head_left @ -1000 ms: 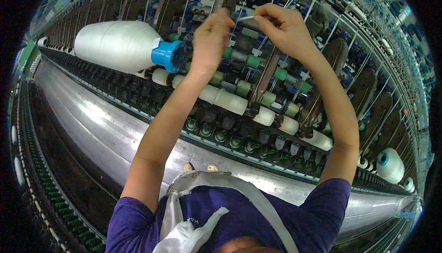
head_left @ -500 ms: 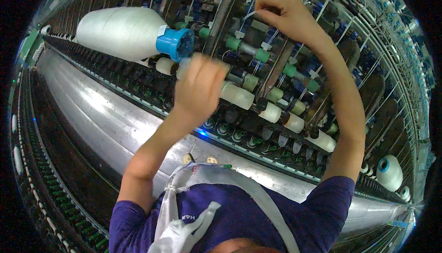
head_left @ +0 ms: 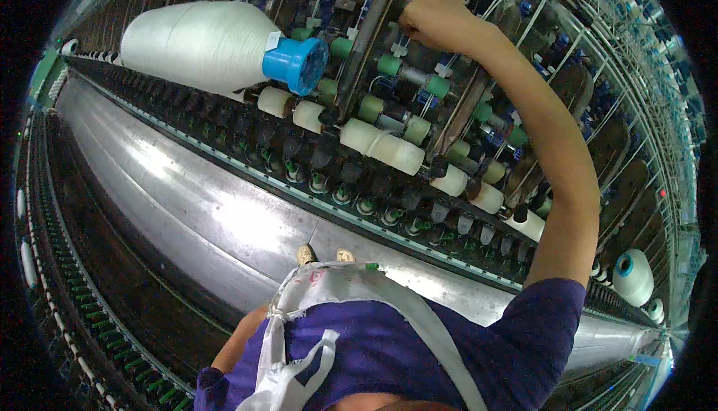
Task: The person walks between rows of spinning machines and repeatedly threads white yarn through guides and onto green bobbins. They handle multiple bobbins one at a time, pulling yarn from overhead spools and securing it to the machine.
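Observation:
My right hand (head_left: 437,23) reaches over the spinning machine, above the green-covered drafting rollers (head_left: 389,65). Its fingers are curled closed, and whatever they may pinch is too hidden to make out. Of my left arm only a stretch near the elbow (head_left: 243,334) shows, beside the white apron (head_left: 351,284); the hand itself is out of sight. A large white bobbin of fibre (head_left: 202,46) with a blue end (head_left: 295,65) lies across the machine to the left of my right hand. Below the rollers runs a row of pale cylinders (head_left: 381,147).
Several spindles (head_left: 342,194) line the machine's lower edge. A shiny metal floor (head_left: 232,209) runs between it and another row of green spindles (head_left: 112,336) at left. A dark bar (head_left: 370,37) slants across the rollers. Another white package (head_left: 633,278) sits far right.
My left hand has dropped away from the rollers and out of sight. My right hand has moved slightly left and down; the white strand at its fingers no longer shows.

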Demonstrator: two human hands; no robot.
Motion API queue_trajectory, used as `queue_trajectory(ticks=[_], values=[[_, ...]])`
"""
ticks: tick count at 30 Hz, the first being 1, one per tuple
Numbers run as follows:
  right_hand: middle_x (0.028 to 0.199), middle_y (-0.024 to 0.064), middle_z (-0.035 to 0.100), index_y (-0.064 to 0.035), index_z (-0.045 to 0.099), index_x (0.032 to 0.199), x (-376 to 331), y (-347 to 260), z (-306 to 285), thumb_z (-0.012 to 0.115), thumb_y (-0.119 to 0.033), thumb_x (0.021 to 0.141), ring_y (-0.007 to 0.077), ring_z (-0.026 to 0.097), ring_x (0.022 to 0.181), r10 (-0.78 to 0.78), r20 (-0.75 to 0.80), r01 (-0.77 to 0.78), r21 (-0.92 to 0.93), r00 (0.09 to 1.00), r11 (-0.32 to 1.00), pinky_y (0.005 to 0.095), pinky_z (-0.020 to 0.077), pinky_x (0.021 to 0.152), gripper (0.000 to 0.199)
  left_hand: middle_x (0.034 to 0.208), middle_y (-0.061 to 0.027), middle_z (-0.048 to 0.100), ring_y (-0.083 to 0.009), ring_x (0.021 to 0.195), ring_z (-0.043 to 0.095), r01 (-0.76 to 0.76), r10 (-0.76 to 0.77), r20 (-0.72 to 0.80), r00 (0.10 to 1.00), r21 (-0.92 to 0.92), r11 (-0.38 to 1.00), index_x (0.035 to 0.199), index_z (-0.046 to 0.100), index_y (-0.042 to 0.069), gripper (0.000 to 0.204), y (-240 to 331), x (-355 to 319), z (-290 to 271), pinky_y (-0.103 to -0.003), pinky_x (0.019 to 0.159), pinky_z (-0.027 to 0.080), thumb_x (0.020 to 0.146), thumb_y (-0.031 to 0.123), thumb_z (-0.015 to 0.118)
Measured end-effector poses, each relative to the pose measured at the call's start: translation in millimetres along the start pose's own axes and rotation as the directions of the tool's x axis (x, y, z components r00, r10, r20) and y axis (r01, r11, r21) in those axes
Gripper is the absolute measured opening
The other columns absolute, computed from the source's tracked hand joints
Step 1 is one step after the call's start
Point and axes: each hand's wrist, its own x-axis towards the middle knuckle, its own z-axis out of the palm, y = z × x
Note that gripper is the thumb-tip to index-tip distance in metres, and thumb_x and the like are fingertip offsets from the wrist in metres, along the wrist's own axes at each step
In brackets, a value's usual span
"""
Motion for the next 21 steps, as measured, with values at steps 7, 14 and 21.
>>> queue_trajectory(ticks=[7,14,21], values=[[0.073,0.014,0.062,-0.0065,0.065,0.077,1,-14,7,0.058,-0.007,0.067,0.0322,0.062,0.072,-0.042,0.024,0.041,0.04,0.999,0.998,0.042,0.0498,0.06,0.012,0.083,-0.0154,0.06,-0.0346,0.071,0.06,0.144,0.356,-0.404,0.843,0.806,0.574,0.118,0.048,0.006,0.045,236,11,-92,-0.045,0.06,0.048,0.08,0.028,0.06],[0.077,0.0162,0.062,-0.0048,0.064,0.08,2,-13,13,0.056,-0.008,0.068,0.0331,0.061,0.076,0.002,0.032,-0.006,0.122,0.999,0.993,0.0419,0.0496,0.066,0.014,0.089,-0.0089,0.054,-0.0226,0.081,0.057,-0.103,0.927,0.226,0.299,0.974,-0.204,0.09,0.058,0.005,0.023,528,35,-119,-0.033,0.057,0.049,0.069,0.012,0.057],[0.087,0.0229,0.057,0.001,0.057,0.091,14,0,30,0.055,-0.004,0.073,0.0383,0.054,0.086,-0.115,-0.021,0.117,0.268,0.993,0.956,0.0439,0.0443,0.074,0.02,0.075,-0.0043,0.063,-0.022,0.069,0.062,0.041,0.532,0.236,0.813,0.889,-0.457,0.076,0.067,0.014,0.014,617,136,-133,-0.039,0.055,0.05,0.075,0.022,0.055]])
